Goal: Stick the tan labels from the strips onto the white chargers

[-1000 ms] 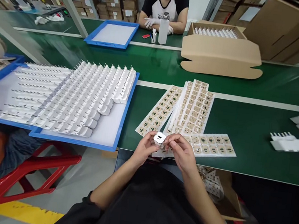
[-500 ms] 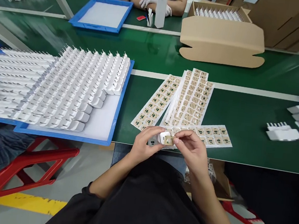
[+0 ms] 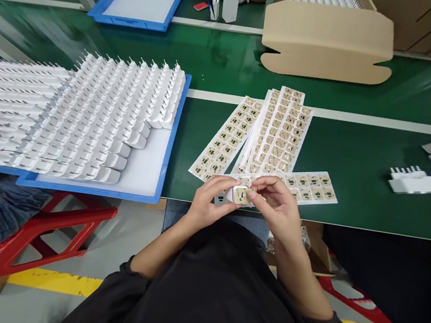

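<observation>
My left hand is closed around a small white power adapter just above the table's front edge. A beige sticker with dark printing covers the adapter's end face, which is turned towards my right hand. With thumb and forefinger pinched at the sticker's right edge, my right hand touches that face. Under and behind both hands lies a sheet of similar stickers, partly hidden by them. More sticker sheets overlap in a fanned pile beyond.
To the left, rows of white adapters with upright pins fill much of a blue-rimmed tray. A few more adapters lie at right. Across the table are a cardboard box, a blue tray, a bottle and a person's gloved hands.
My view has tipped downward a little. The sticker sits flatter across the adapter's face, and my right fingers remain at its right edge.
</observation>
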`<state>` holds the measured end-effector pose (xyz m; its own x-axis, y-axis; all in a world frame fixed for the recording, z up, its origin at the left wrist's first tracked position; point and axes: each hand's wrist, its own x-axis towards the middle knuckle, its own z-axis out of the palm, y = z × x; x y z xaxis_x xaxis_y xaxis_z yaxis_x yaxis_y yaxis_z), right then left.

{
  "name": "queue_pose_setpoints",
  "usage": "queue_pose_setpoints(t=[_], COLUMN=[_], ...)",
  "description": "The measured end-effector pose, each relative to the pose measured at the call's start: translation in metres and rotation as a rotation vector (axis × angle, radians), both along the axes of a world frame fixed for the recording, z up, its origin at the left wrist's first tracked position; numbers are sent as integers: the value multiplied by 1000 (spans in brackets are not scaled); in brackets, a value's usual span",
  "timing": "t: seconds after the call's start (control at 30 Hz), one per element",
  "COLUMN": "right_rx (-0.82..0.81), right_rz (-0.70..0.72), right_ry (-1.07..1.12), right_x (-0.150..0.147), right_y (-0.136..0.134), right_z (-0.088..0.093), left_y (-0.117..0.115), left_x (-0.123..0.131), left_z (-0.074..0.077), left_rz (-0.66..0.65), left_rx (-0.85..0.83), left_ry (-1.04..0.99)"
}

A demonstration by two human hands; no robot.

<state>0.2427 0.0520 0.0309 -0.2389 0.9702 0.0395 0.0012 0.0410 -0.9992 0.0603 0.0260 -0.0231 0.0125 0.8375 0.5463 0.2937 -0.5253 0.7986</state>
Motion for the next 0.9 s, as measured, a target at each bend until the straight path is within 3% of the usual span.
queue_pose_setpoints(t=[0.9], right_rx=[49], right_rz=[-22], right_ry=[-124], right_x=[-2], right_y=[-2], right_z=[0], left_y=[0], left_x=[-2], left_z=[2], left_rz=[1], left_rx=[28], left_ry=[38])
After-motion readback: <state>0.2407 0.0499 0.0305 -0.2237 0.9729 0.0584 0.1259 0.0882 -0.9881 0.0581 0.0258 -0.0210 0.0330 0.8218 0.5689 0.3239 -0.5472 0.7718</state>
